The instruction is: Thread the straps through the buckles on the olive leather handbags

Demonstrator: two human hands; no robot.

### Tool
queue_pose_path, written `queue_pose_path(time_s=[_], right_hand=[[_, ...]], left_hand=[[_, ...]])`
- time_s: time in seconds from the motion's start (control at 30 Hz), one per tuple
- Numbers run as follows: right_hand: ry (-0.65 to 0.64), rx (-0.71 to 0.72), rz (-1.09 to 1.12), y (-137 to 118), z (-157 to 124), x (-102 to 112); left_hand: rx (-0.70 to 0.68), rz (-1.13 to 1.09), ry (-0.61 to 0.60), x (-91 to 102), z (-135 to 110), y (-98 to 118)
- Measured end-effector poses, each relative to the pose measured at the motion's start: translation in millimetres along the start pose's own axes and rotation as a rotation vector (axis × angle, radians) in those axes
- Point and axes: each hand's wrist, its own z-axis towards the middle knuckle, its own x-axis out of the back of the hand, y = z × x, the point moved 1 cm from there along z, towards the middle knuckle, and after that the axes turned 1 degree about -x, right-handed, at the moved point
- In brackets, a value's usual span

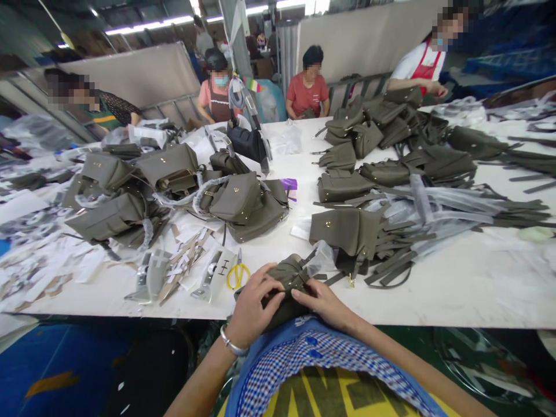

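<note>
An olive handbag [292, 267] rests at the table's front edge, against my apron. My left hand [257, 298] grips its left side with curled fingers, the thumb near the index fingertip. On the opposite side my right hand [322, 298] holds the bag, thumb pressed on top and the other fingers partly hidden behind it. Both thumbs point toward the middle of the bag. Clear plastic wrap [322, 258] covers a part just behind it. Yellow-handled scissors [238, 274] lie left of the bag.
Finished-looking olive bags [237, 200] are heaped to the left and more bags [343, 229] to the right, beside bundled straps [469, 211]. Paper scraps [186, 260] litter the left side of the white table [460, 289]. A black bag [247, 143] stands farther back. Several people work across the table.
</note>
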Motion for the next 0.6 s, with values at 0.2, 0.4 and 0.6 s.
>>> queue_pose_path(time_s=[0.2, 0.4, 0.6], right_hand=[[0.035, 0.145, -0.281, 1, -3, 2], [0.165, 0.046, 0.312, 12, -7, 13], [0.262, 0.127, 0.729, 4, -9, 22]], left_hand=[[-0.189, -0.084, -0.331, 10.8, 13, -2], [-0.163, -0.088, -0.402, 11.7, 11, -7], [-0.132, -0.101, -0.463, 9.4, 7, -11]])
